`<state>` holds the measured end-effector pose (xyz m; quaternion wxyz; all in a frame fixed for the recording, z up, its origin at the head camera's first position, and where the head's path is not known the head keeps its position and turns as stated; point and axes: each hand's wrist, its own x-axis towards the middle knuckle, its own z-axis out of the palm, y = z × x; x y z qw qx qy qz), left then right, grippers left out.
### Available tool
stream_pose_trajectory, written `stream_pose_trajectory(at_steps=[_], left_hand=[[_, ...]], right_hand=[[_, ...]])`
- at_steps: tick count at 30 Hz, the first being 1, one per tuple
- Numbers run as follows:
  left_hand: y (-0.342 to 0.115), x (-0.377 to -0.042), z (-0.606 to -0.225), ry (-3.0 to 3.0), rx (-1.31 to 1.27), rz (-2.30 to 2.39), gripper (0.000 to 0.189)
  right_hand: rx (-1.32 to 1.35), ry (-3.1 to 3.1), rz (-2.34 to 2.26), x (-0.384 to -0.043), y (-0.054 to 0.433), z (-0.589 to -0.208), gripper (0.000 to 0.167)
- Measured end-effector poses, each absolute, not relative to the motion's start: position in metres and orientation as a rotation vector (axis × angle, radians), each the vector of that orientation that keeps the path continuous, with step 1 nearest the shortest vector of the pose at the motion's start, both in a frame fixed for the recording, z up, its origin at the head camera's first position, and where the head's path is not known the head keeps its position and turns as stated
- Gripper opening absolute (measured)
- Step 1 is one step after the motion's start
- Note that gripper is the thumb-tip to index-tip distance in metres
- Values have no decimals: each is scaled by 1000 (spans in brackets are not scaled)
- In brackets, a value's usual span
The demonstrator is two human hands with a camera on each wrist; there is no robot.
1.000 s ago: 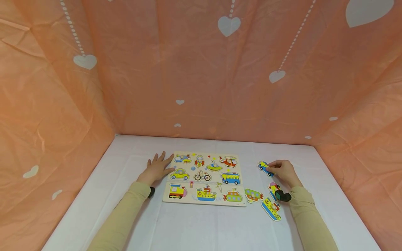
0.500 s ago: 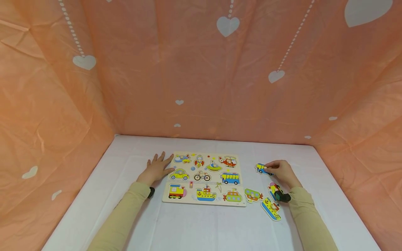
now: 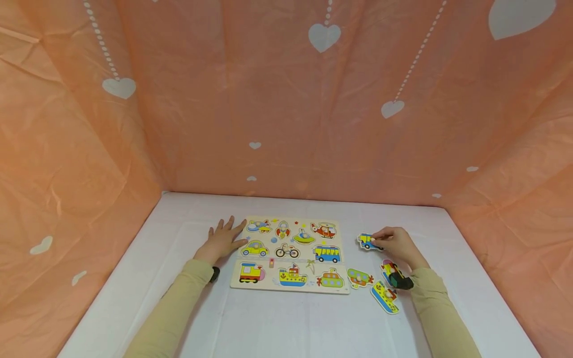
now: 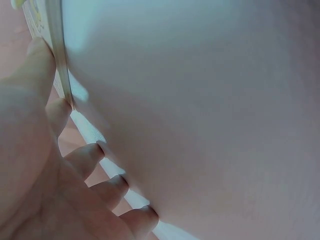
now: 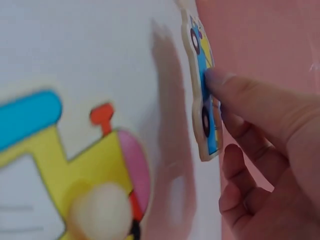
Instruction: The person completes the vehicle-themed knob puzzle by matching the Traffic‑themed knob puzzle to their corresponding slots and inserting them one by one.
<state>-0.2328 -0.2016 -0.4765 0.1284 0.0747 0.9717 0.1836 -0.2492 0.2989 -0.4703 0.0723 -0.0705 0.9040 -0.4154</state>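
My right hand (image 3: pixel 400 246) pinches a blue-and-yellow bus puzzle piece (image 3: pixel 364 240) between thumb and fingers, to the right of the puzzle board (image 3: pixel 270 278). In the right wrist view the bus piece is lifted off the table, its shadow falling beside it. My left hand (image 3: pixel 219 242) lies with fingers spread at the board's upper left edge. Its thumb and index finger touch that edge; the other fingertips rest on the table. The board shows several vehicle pictures, including a bus (image 3: pixel 328 254) on its right side.
Right of the board lie a submarine piece (image 3: pixel 359 278), a boat piece (image 3: pixel 385 298) and a train piece (image 5: pixel 100 170) with a round knob. The dark wrist camera (image 3: pixel 400 281) partly covers the train in the head view. Orange curtains (image 3: pixel 286 99) surround the white table (image 3: pixel 277 328).
My right hand has turned the bus piece from a slant to nearly level and shifted it slightly left toward the board. My left hand keeps its place.
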Motion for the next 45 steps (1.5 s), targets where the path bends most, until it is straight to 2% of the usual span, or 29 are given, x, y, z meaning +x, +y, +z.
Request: stream_pose_trajectory(at_steps=[9, 21, 40, 45], left_hand=[[-205, -234, -476, 2820, 225, 526, 70], [-205, -233, -474, 2819, 236, 524, 70], [-204, -234, -475, 2819, 240, 539, 70], [-204, -234, -475, 2822, 240, 539, 70]], right_hand=[[-338, 2802, -1184, -244, 281, -456, 12], [-376, 2773, -1171, -240, 257, -447, 9], [-567, 2646, -1239, -239, 222, -449, 8], [-545, 2617, -1227, -237, 213, -448, 9]])
